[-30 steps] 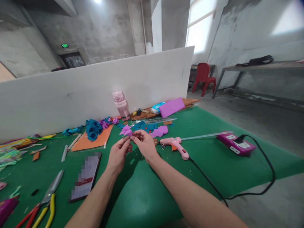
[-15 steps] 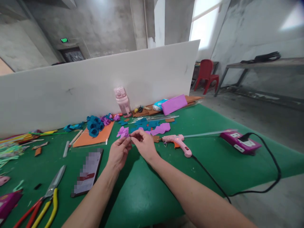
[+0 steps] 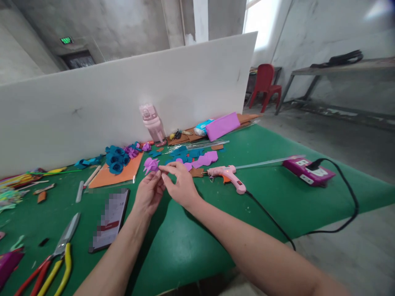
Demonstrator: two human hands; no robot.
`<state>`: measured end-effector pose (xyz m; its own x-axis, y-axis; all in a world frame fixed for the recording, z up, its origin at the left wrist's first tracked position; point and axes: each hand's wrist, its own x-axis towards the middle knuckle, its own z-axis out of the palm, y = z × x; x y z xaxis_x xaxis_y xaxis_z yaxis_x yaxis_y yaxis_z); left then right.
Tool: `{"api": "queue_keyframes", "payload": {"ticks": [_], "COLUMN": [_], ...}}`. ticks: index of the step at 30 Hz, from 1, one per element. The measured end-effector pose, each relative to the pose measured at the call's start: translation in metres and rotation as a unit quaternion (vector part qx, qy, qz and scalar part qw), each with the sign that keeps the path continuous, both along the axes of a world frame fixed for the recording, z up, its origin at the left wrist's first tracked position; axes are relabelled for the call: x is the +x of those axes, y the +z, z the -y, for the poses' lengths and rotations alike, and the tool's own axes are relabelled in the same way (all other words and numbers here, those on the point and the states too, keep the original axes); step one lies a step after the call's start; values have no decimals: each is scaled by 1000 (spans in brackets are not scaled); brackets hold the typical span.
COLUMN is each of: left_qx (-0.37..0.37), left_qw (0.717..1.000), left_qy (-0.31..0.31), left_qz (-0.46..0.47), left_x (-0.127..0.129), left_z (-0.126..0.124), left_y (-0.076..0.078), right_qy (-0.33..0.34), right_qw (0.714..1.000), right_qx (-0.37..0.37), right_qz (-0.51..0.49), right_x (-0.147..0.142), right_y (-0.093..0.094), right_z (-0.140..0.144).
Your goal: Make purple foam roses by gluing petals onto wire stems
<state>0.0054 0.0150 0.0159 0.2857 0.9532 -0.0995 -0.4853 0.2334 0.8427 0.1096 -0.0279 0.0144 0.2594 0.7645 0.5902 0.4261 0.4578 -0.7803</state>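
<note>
A small purple felt-like flower (image 3: 150, 165) is held above the green table, its petals pointing up and to the left. My left hand (image 3: 150, 191) is closed in a pinch at the flower's base. My right hand (image 3: 182, 183) meets it there, thumb and forefinger tips close around the same base; whether they grip anything is hidden. Just beyond my right hand lie purple wavy strips (image 3: 205, 159) and dark teal pieces (image 3: 180, 154). A pink glue gun (image 3: 228, 174) rests to the right, a clear glue stick (image 3: 265, 163) sticking out of its back.
Finished teal flowers (image 3: 116, 158) sit on an orange sheet (image 3: 108, 179). A phone (image 3: 109, 220) and red-and-yellow-handled shears (image 3: 63, 246) lie at left. A purple power strip (image 3: 308, 170) feeds a black cord at right. A pink bottle (image 3: 152, 123) stands against the white board (image 3: 197, 78).
The view has shifted slightly. The purple flower has turned so its petals show more fully, and my right fingers have straightened somewhat at its base.
</note>
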Motion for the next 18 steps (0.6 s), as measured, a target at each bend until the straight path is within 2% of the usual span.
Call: {"api": "queue_keyframes", "payload": {"ticks": [9, 18], "left_qx": [10, 24], "left_qw": [1000, 999], "left_qy": [1, 13], "left_qz": [-4, -32], "left_x": [-1, 1], "left_z": [-2, 2], "left_y": [-2, -1], "right_qy": [-4, -7], "right_qw": [1000, 1000], "right_qx": [6, 14], "right_qz": [22, 0], "right_x": [-2, -2], "right_y": [-2, -1], "right_z": [2, 2]}}
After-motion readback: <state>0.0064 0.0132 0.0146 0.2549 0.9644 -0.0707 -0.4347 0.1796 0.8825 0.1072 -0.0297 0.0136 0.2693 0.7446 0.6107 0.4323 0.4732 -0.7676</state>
